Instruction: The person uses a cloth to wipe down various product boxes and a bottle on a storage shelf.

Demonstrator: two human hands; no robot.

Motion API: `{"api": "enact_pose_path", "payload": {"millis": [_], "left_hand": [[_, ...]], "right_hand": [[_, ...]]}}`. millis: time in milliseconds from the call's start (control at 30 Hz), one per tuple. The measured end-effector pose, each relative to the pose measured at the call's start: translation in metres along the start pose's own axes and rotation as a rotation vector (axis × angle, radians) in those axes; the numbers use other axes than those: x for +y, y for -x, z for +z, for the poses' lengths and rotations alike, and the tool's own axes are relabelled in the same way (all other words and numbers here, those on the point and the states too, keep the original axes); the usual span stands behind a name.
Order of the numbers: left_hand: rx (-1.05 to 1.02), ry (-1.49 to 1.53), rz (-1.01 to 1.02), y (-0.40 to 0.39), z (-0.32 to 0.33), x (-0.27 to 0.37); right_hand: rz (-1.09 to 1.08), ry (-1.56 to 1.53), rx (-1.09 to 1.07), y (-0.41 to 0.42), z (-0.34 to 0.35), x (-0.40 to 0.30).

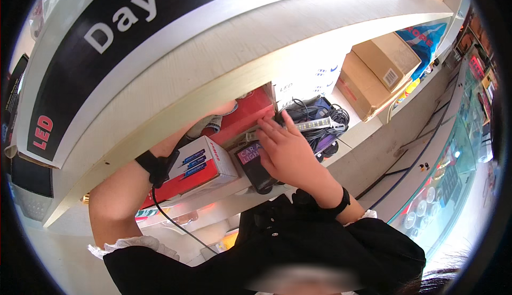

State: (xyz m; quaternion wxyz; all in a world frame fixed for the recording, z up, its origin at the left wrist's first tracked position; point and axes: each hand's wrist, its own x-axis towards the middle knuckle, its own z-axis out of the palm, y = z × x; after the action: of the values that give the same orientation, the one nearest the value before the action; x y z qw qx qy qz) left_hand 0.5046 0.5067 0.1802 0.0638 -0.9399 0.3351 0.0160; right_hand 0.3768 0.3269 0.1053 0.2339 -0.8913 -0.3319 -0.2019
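My right hand (280, 143) reaches into a shelf compartment, its fingertips at the end of a red box (244, 113). Whether it grips anything cannot be told. Just past its fingers runs an LED light strip (314, 124) on a pile of coiled black cable (340, 117). Beneath the palm lies a black car light box (256, 169). My left forearm goes in under the upper shelf board; part of the left hand (228, 107) shows behind the red box, its fingers hidden. A red and white box (196, 167) stands beside the left wrist.
The upper shelf board (192, 83) overhangs the compartment and bears a large LED light box (100, 35). Cardboard boxes (374, 77) stand at the right, by a white LED box (308, 71). A black cord (180, 227) hangs from the left wrist. A glass display counter (444, 183) lies far right.
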Motion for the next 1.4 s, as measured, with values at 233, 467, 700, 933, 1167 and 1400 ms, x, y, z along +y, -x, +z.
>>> {"api": "enact_pose_path", "payload": {"millis": [233, 467, 700, 933, 1167, 1400], "left_hand": [[-0.384, 0.068, 0.104, 0.004, -0.040, 0.057], [-0.113, 0.065, 0.108, 0.023, -0.034, 0.006], [-0.152, 0.118, 0.140, 0.052, -0.031, 0.029], [-0.243, 0.085, 0.117, 0.047, -0.038, 0.061], [0.011, -0.055, 0.126, 0.015, -0.008, 0.008], [-0.326, -0.094, -0.112, 0.022, -0.053, 0.025]], "right_hand": [[0.027, 0.050, 0.042, -0.002, 0.001, 0.002], [0.005, 0.059, 0.045, -0.001, -0.001, 0.003], [0.006, 0.033, 0.076, -0.005, 0.003, 0.000], [0.034, 0.025, -0.038, -0.011, -0.007, -0.004], [-0.007, 0.079, 0.038, -0.011, -0.001, -0.006], [-0.016, 0.061, 0.051, -0.012, 0.001, -0.010]]}}
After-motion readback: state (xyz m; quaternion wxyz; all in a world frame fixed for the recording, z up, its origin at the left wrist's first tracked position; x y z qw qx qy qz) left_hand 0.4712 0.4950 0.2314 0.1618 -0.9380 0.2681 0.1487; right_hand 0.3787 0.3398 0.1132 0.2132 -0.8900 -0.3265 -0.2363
